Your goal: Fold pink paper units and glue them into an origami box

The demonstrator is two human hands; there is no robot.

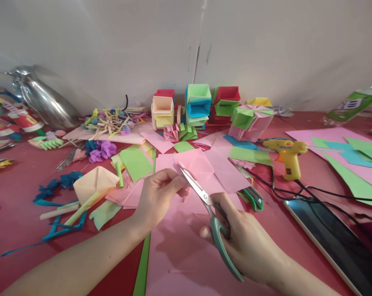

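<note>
Near the middle of the table (16, 172), above a large pink sheet (170, 257), the right hand (244, 236) grips a pair of scissors (206, 199) by its grey-green handles, the blades together or nearly so and pointing far and left. The left hand (159, 195) has thumb and fingers pinched together right beside the blades, apparently on a small pink paper piece; the fingers partly hide it. Just beyond the blade tips is a folded pink paper form (201, 162). To the left lies a cream paper form (95, 185), near purple paper flowers (102, 151). To the right, a yellow glue gun (286, 152) lies on the far side of a dark-screened device (324, 242) crossed by black cables. Farther back, folded paper boxes (198, 94) stand near the wall (127, 49).
</note>
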